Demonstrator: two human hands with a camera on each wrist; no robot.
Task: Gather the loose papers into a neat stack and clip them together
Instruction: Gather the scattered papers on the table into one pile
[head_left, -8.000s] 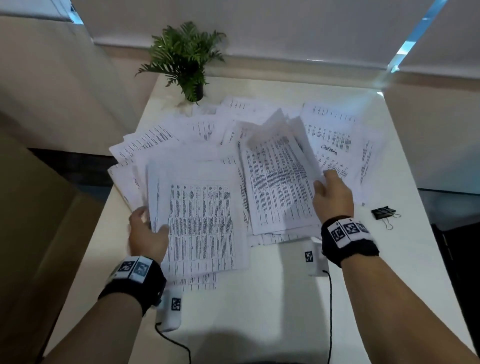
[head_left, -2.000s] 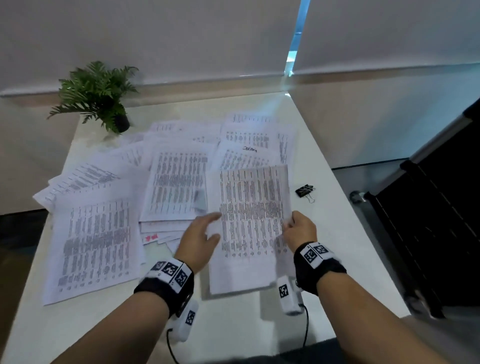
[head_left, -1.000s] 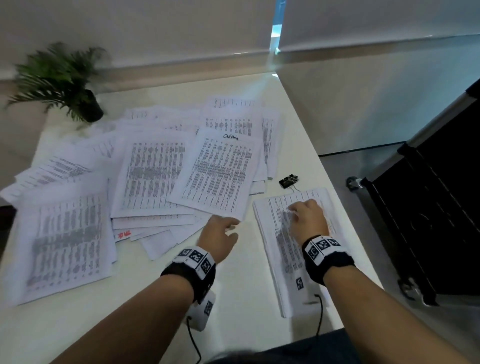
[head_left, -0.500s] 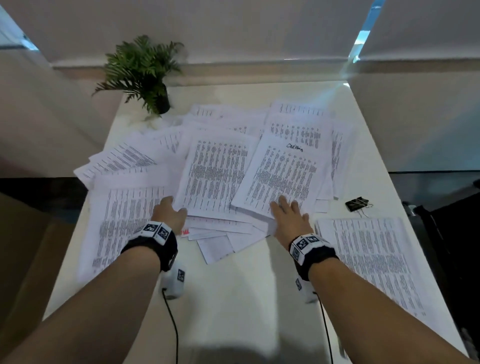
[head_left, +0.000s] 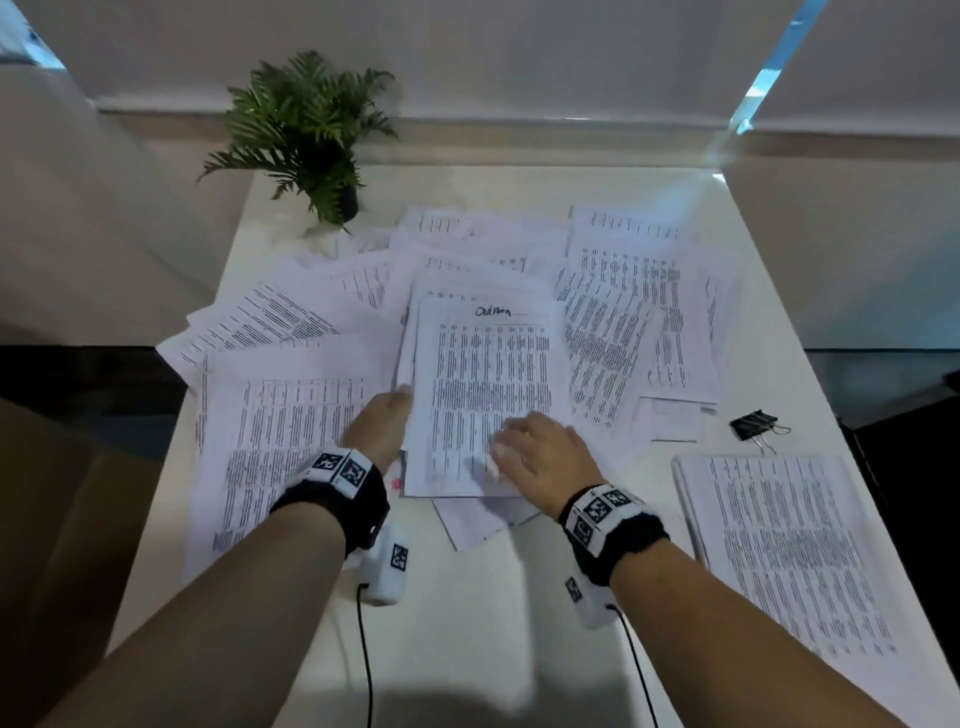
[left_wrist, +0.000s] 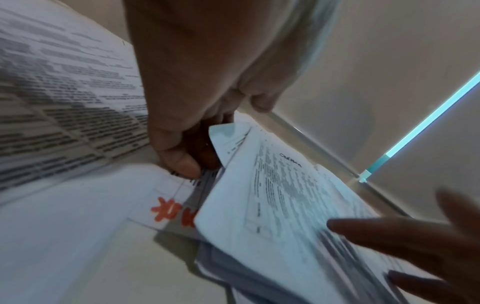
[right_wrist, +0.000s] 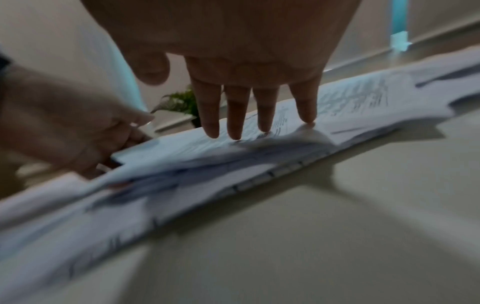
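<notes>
Loose printed papers (head_left: 291, 415) lie scattered over the white table (head_left: 467, 623). In the middle, a sheet with a handwritten heading (head_left: 488, 395) tops a small bundle. My left hand (head_left: 397, 410) grips the bundle's left edge; in the left wrist view the left hand (left_wrist: 221, 133) has its fingers curled below and its thumb above. My right hand (head_left: 519, 441) lies flat on the sheet's lower part, and its straight fingertips (right_wrist: 235, 133) press the paper. A squared stack (head_left: 779, 551) lies at the right front. A black binder clip (head_left: 753, 426) sits just beyond it.
A small potted plant (head_left: 311, 135) stands at the table's far left corner. Papers overhang the left table edge (head_left: 176, 358). Bare tabletop shows in front of my hands. A dark object (head_left: 914, 467) stands off the right side.
The handwritten sheet, tilted at right-centre before, now lies straight over the middle bundle. My left hand moved right to its left edge, and my right hand slid left with it.
</notes>
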